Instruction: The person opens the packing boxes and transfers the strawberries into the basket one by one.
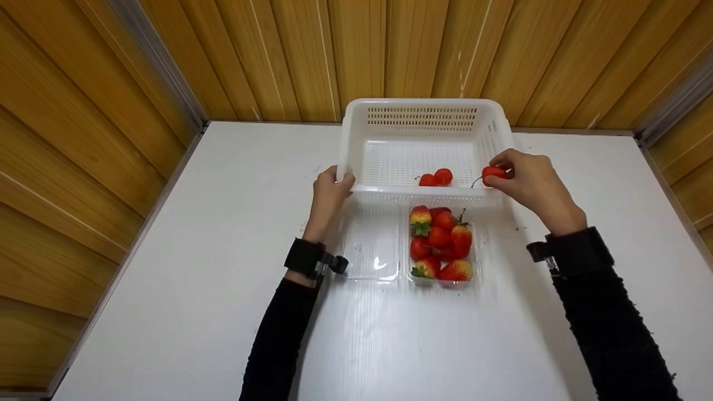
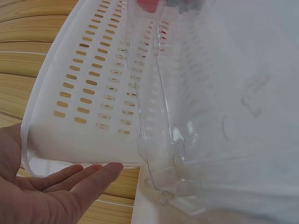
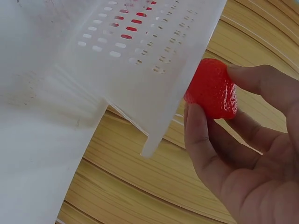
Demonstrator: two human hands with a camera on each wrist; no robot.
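Observation:
My left hand (image 1: 330, 192) grips the front left corner of a white slotted plastic basket (image 1: 426, 190), its fingers against the outer wall in the left wrist view. At the basket's front right corner, my right hand (image 1: 535, 181) pinches a red cherry (image 1: 494, 172) with a thin stem, beside the rim. In the right wrist view the cherry (image 3: 214, 88) sits between thumb and fingertips. Two more cherries (image 1: 443, 176) lie inside the basket near its front wall. In front stands a clear plastic container (image 1: 370, 256), its right half filled with strawberries (image 1: 461, 239) and cherries (image 1: 439, 236).
The white table (image 1: 184, 267) carries everything and ends at a wood-patterned panel wall (image 1: 356, 55) behind the basket. More panels (image 1: 67, 184) rise at the left and right. Black straps with small cameras (image 1: 579, 253) circle both wrists.

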